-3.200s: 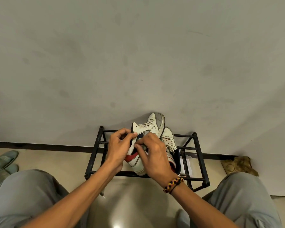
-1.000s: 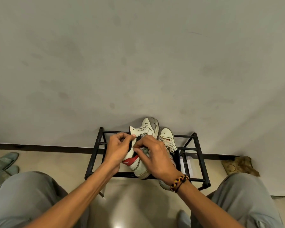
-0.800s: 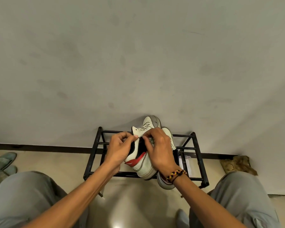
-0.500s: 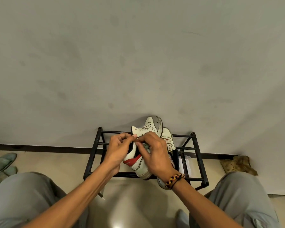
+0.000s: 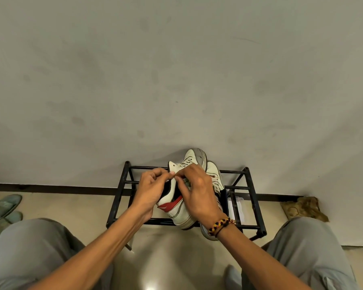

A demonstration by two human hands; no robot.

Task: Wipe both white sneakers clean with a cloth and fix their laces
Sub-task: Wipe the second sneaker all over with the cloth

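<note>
Just below the centre of the frame, two white sneakers are seen on a black metal shoe rack (image 5: 250, 197) against the wall. The left sneaker (image 5: 177, 212), marked with a red stripe, is tilted toe-up. Its lace (image 5: 188, 163) is pinched near the collar by the curled fingers of the left hand (image 5: 153, 190) and the right hand (image 5: 198, 193). The right sneaker (image 5: 214, 174) is half hidden behind the right hand.

Bare floor (image 5: 168, 256) between the knees is wide open. The wall (image 5: 176, 80) sits right behind the black rack (image 5: 118, 197), whose bars box the sneakers (image 5: 176, 212) in.
</note>
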